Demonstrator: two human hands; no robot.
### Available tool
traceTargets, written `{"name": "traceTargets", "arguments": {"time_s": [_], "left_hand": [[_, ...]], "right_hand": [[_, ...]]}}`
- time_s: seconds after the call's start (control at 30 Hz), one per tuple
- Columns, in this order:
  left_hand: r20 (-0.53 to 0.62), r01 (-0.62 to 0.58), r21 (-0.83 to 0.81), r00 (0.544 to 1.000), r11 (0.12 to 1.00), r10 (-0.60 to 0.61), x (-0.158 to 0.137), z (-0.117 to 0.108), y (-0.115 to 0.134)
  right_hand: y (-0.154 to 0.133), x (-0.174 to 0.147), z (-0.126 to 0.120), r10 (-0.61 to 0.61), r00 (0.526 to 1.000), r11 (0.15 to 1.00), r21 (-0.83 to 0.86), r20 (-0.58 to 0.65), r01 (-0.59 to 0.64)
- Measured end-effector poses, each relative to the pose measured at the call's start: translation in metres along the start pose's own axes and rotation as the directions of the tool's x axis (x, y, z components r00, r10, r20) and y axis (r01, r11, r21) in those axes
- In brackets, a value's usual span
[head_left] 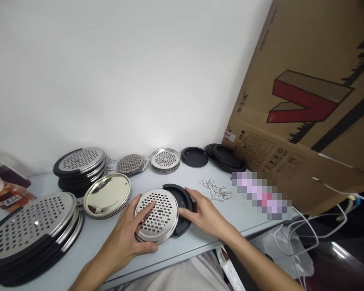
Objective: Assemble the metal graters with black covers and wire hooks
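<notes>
In the middle of the table lies a round perforated metal disc (157, 214), partly inside a black round holder (182, 202) with an opening on its left side. My left hand (130, 230) grips the disc from the left, index finger stretched over its holes and thumb at the near edge. On the other side, my right hand (203, 212) clasps the holder's right rim, its thumb touching the disc's edge. A stack of shiny, shallow metal discs (109, 194) sits beyond my left hand. Small wire hooks (216, 190) lie loose beyond my right hand.
Stacks of black-rimmed perforated discs stand at front left (33, 226) and back left (81, 159). More perforated discs (165, 158) and black holders (227, 157) line the wall. A bottle (9, 194) is far left; a large cardboard box (291, 121) and white cables (309, 234) are right.
</notes>
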State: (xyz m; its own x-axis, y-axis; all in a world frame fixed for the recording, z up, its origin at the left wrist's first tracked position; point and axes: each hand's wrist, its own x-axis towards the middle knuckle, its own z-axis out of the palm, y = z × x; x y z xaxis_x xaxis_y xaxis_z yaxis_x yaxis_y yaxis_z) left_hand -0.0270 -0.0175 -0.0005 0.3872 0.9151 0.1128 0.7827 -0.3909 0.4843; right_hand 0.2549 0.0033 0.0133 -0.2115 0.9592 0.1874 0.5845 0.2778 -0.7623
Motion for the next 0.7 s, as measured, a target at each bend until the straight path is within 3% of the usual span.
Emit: {"name": "traceTargets", "arguments": {"time_s": [0.13, 0.23, 0.47, 0.7], "left_hand": [[-0.036, 0.007, -0.041, 0.999, 0.999, -0.008, 0.005, 0.0, 0.007], [-0.026, 0.006, -0.074, 1.0, 0.997, -0.008, 0.009, 0.001, 0.011], [-0.008, 0.027, -0.127, 1.0, 0.992, -0.029, 0.011, 0.004, 0.015], [-0.012, 0.026, -0.185, 1.0, 0.982, -0.029, 0.002, -0.009, 0.011]], "right_hand": [[0.001, -0.005, -0.018, 0.006, 0.978, 0.982, 0.182, 0.207, -0.045], [0.0, -0.004, -0.02, 0.026, 0.956, 0.956, 0.272, 0.293, -0.109], [-0.003, -0.002, -0.012, -0.005, 0.976, 0.973, 0.228, 0.216, -0.046], [-0.001, -0.003, -0.014, -0.031, 0.984, 0.975, 0.224, 0.175, -0.009]]}}
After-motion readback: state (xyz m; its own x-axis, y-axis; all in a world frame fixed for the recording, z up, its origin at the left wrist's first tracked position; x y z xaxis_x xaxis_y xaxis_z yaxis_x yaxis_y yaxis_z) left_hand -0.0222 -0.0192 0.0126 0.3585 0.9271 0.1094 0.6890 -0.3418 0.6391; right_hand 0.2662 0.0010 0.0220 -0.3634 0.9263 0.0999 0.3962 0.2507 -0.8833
